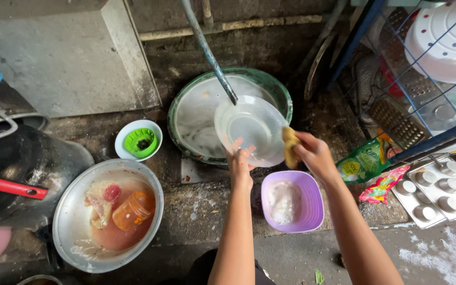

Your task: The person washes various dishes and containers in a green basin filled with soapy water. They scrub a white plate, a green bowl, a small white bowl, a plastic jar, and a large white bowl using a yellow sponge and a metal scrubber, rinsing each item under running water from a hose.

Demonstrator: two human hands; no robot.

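Scrubbing stage: your left hand (239, 161) grips the clear plate (252, 129) above the green-rimmed basin (283, 92); right hand (312, 153) clamps a yellow sponge (290, 146) at its rim (rinse likely next).

A metal basin (75, 211) of reddish water is sitting at eight o'clock, an orange bottle (132, 210) floating inside. A muffin tray (439, 192) is lying at three o'clock.

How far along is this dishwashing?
Done: can't tell; no clean stack shows. In hand: the left hand holds a clear plate over the green-rimmed basin, the right hand scrubs with a yellow sponge. Left: the metal bowl of murky water and dishes.
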